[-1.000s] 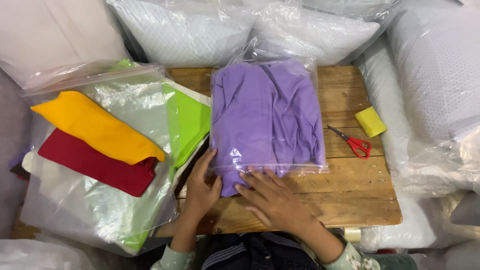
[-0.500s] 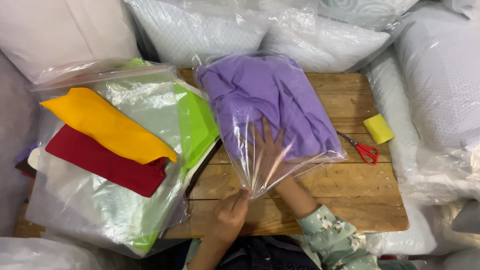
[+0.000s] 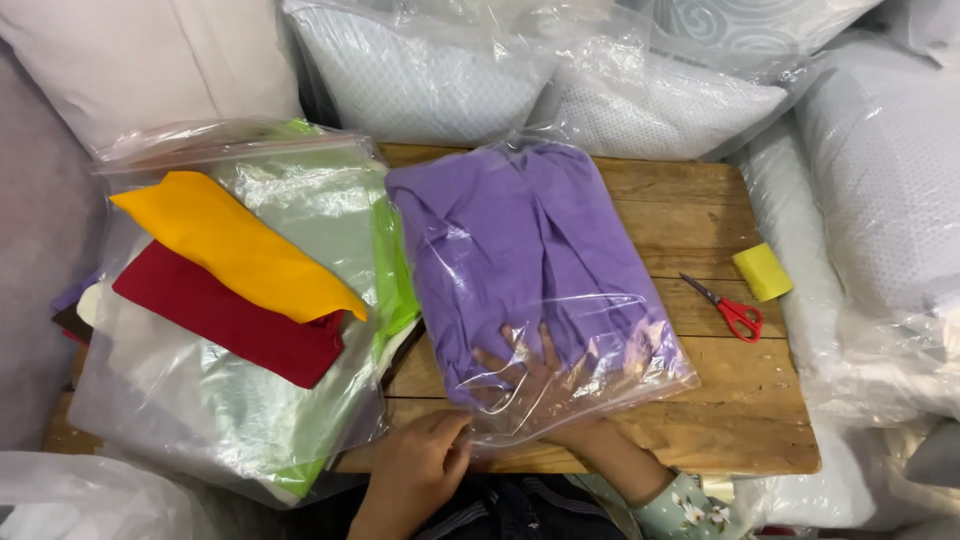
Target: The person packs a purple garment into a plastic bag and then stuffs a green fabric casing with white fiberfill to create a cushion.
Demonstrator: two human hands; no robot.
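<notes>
Bagging looks nearly done: right hand [image 3: 535, 385], fingers spread, sits inside the clear bag [image 3: 600, 390] under the purple garment [image 3: 520, 240] mid-tabletop [image 3: 700, 210], left hand [image 3: 420, 465] pinching the near mouth, so withdrawing and sealing likely follow.

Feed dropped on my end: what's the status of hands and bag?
Right hand inside clear bag, flat against purple cloth. Left hand pinching bag's open edge. Scissors and yellow sponge lie apart, right.
</notes>
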